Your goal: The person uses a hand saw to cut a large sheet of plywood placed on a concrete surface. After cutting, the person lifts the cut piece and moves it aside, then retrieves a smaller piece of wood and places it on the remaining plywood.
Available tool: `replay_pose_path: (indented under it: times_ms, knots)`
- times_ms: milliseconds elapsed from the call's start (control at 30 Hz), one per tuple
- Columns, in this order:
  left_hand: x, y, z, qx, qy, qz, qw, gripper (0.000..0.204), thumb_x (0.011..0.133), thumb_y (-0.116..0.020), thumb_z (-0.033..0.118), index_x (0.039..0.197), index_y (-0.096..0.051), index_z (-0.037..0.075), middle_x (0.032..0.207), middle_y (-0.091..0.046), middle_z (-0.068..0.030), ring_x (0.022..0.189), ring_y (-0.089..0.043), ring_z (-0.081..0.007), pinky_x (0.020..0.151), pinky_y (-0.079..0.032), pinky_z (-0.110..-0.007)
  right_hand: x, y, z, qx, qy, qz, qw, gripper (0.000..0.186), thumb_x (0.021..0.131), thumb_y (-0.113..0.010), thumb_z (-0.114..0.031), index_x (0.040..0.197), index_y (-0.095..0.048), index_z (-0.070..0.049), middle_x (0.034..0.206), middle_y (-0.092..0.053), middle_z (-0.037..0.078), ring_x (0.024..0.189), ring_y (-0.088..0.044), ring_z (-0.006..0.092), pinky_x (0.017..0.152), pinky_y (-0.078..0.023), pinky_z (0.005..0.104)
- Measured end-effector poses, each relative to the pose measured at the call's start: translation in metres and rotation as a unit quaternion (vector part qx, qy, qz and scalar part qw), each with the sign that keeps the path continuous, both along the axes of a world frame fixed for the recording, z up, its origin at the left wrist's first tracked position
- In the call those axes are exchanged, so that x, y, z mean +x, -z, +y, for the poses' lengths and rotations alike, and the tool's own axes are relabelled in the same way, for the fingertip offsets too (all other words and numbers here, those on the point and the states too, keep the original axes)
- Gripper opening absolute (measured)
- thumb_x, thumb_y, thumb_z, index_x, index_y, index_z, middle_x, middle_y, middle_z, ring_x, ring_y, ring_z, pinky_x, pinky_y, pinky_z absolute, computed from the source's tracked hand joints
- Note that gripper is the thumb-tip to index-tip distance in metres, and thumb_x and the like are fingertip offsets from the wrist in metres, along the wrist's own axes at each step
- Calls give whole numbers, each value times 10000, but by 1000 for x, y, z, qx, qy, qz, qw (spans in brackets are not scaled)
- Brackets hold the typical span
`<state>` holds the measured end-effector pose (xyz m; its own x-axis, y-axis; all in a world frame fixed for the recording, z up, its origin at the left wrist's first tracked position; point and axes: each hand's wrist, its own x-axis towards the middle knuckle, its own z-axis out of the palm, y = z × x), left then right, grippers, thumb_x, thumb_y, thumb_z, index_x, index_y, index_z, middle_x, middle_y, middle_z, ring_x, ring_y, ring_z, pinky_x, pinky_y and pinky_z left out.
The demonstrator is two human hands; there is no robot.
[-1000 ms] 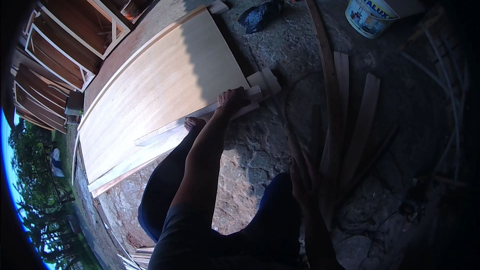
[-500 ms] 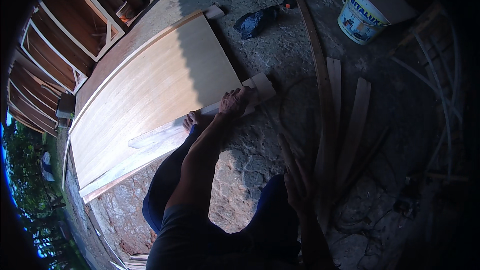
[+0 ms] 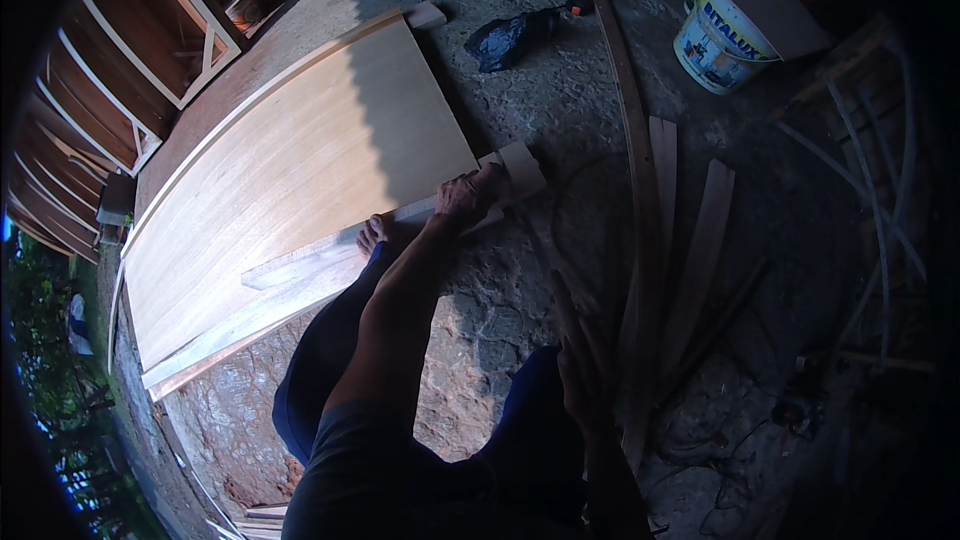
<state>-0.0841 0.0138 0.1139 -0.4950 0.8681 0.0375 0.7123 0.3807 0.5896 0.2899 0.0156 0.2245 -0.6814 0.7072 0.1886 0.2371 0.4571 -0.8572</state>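
A pale wooden board [image 3: 290,268] lies along the near edge of a large plywood panel [image 3: 300,130]. My left hand [image 3: 467,198] is closed over the board near its right end, which juts past the panel's corner. My bare foot [image 3: 372,234] presses on the same board, left of that hand. Low in the shade, my right hand [image 3: 583,370] grips what looks like a saw [image 3: 537,240]. Its long thin blade reaches up to the board's end beside my left hand. Shadow blurs the right fingers and the saw's handle.
Long wooden strips [image 3: 700,250] lie on the rough floor to the right. A paint bucket [image 3: 722,45] stands at the far right, and a black plastic bag [image 3: 510,40] lies beyond the panel. Wooden frames [image 3: 130,50] stand at the far left.
My right hand has drawn back slightly toward me, and more of the blade shows. My left hand and foot keep their places on the board. The whole view has shifted a little.
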Motion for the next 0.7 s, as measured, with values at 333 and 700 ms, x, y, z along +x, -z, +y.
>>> replay_pose_path:
  times_ms: [333, 700]
  knots:
    - [10, -19, 6, -56, -38, -45, 997, 265, 920, -583, 346, 1165, -567, 245, 1138, -700, -128, 1113, -642, -378, 910, -478, -531, -8, -20, 9, 107, -30, -60, 992, 499, 901, -711, -105, 1369, -565, -6, 1360, -586, 169, 1214, -583, 321, 1059, -429, 450]
    - [5, -5, 5, -69, -41, -4, 997, 334, 911, -637, 348, 1232, -582, 272, 1186, -689, -53, 1156, -635, -323, 922, -494, -479, -21, -14, 20, 191, -51, -57, 979, 485, 898, -704, -153, 1352, -593, -24, 1344, -595, 194, 1215, -588, 347, 1041, -450, 462]
